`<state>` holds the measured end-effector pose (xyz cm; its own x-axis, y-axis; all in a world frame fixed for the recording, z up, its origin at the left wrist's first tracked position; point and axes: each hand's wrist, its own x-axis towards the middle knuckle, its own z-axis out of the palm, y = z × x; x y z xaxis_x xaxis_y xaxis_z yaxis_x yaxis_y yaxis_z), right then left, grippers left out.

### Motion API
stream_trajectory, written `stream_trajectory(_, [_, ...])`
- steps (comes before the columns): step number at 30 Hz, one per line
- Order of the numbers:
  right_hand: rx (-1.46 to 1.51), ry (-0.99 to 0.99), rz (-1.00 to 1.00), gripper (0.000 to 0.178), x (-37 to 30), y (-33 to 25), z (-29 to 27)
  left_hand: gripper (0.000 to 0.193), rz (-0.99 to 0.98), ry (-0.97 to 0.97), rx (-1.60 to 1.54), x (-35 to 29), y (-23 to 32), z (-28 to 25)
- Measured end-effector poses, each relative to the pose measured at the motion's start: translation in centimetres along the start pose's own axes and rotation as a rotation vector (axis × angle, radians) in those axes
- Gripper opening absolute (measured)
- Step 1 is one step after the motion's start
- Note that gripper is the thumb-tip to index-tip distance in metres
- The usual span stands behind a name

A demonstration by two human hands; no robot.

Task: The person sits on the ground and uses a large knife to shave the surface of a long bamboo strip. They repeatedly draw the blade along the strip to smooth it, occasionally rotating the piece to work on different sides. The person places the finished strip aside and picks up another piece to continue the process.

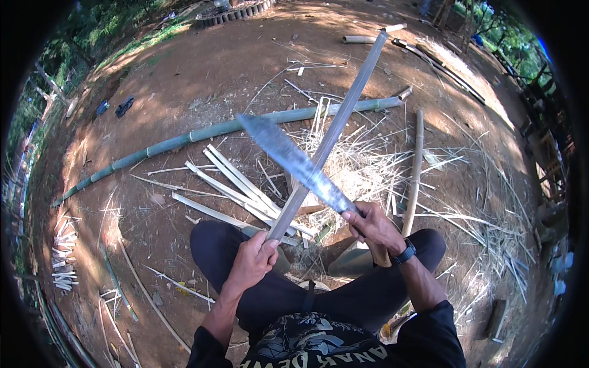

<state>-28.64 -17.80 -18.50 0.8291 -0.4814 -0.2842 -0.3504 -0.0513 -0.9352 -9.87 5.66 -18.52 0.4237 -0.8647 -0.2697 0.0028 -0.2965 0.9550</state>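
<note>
My left hand [253, 260] is closed around the near end of a long, flat grey-brown wooden strip [343, 115], which slants up and away to the right. In my right hand [375, 229] is the handle of a machete [282, 149], its broad blade pointing up and to the left. The blade crosses over the strip near its middle; whether the two touch I cannot tell. Beneath them lie pale split bamboo strips [236, 180] and a heap of thin shavings [356, 168]. A watch [404, 251] is on my right wrist.
A long green bamboo pole [178, 141] lies across the ground beyond my knees. On the right is a shorter tan pole [415, 165]. Small cut sticks [64, 257] are piled at the left, sandals [124, 107] lie far left, and a dark wooden block [496, 319] sits at lower right.
</note>
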Motion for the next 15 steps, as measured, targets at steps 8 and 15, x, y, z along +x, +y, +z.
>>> stream_trajectory(8, [-0.106, -0.030, -0.001, 0.039, 0.3, -0.8, 0.6, 0.027, 0.120, 0.097, 0.190, 0.2, 0.2, 0.1])
stream_trajectory(15, [-0.077, 0.062, -0.051, 0.040, 1.3, -0.6, -0.2, 0.027, 0.193, 0.112, 0.242, 0.3, -0.8, -0.1])
